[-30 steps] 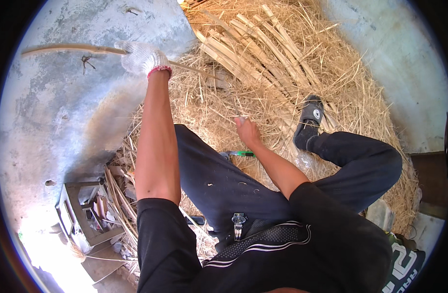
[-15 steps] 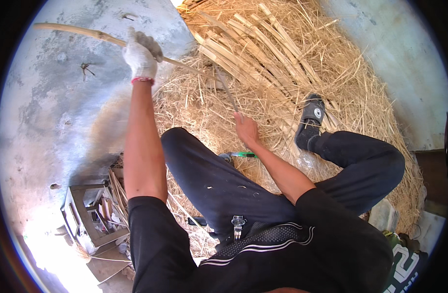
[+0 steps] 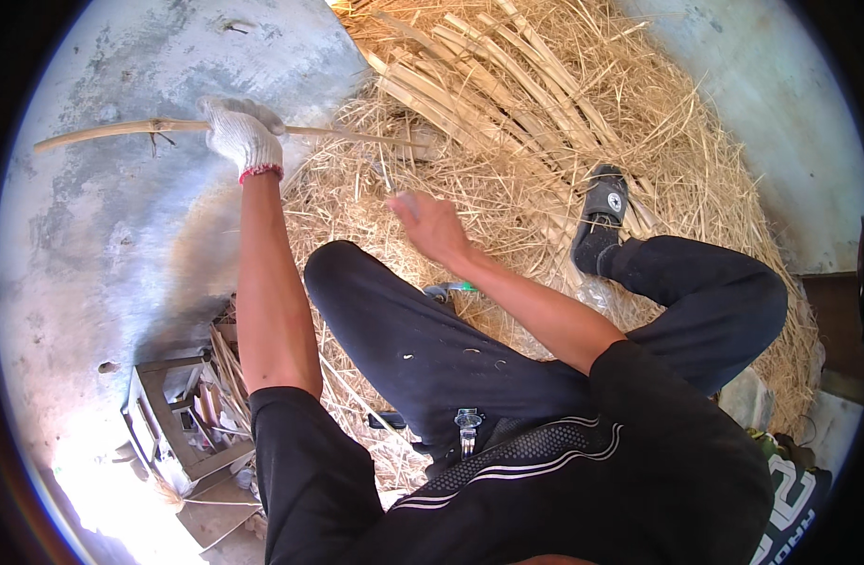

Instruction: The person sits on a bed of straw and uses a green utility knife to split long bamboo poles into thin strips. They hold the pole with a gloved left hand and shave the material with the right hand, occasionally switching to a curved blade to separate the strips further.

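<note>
Here the left hand (image 3: pixel 245 139), in a white glove, has its fingers wrapped tight around a long thin stalk (image 3: pixel 121 131). The stalk lies almost flat in the air, out over the grey floor (image 3: pixel 93 245), and its far tip points to the heap of straw (image 3: pixel 507 198). The right hand (image 3: pixel 430 224) is bare and a bit blurred. It hangs over the straw, near the stalk's thin end but not touching it. Its fingers look half curled, and I cannot tell if they pinch something small. To do this step well, I think the left hand should keep a firm grip near the middle so the stalk does not wobble, and the right hand should go slowly, because dry stalks can snap or prick. The person sits on the straw with one leg bent and a black shoe (image 3: pixel 601 212) resting on the heap. Pale cut stalks (image 3: pixel 479 85) lie in a bundle at the far side of the heap. A small wooden crate (image 3: pixel 173 424) stands on the floor by the left elbow. Bright sun falls on the floor at the near left corner.
</note>
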Demonstrator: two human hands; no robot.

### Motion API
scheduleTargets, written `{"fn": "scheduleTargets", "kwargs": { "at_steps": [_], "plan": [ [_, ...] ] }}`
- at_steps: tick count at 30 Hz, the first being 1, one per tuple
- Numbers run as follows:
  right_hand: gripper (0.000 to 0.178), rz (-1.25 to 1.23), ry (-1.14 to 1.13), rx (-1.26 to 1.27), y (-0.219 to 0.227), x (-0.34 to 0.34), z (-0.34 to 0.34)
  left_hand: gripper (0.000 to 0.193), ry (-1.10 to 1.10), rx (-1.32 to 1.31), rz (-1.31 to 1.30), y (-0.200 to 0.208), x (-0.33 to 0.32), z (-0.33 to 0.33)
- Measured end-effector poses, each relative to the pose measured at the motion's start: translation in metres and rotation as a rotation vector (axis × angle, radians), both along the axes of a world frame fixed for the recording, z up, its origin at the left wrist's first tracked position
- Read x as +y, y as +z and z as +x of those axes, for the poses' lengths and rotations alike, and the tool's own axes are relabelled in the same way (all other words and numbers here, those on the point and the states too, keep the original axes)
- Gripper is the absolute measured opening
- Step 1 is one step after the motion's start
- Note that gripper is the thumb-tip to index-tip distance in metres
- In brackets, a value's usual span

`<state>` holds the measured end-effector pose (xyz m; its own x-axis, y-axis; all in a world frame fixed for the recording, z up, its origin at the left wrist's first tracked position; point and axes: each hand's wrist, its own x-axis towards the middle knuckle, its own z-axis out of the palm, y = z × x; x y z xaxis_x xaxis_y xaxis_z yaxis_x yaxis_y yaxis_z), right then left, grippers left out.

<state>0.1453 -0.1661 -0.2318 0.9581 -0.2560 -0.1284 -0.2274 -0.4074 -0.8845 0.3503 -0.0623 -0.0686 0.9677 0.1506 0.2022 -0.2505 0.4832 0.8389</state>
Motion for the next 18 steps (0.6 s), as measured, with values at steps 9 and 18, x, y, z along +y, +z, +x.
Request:
{"fn": "scheduleTargets", "kwargs": {
  "at_steps": [9, 18],
  "plan": [
    [0.055, 0.211, -0.218, 0.266, -0.048, -0.011, 0.002, 0.047, 0.273, 0.132, 0.102, 0.011, -0.046, -0.039],
    [0.048, -0.002, -0.229, -0.060, -0.040, -0.016, -0.011, 0.045, 0.154, 0.068, 0.190, 0.012, -0.078, -0.039]
  ]
}}
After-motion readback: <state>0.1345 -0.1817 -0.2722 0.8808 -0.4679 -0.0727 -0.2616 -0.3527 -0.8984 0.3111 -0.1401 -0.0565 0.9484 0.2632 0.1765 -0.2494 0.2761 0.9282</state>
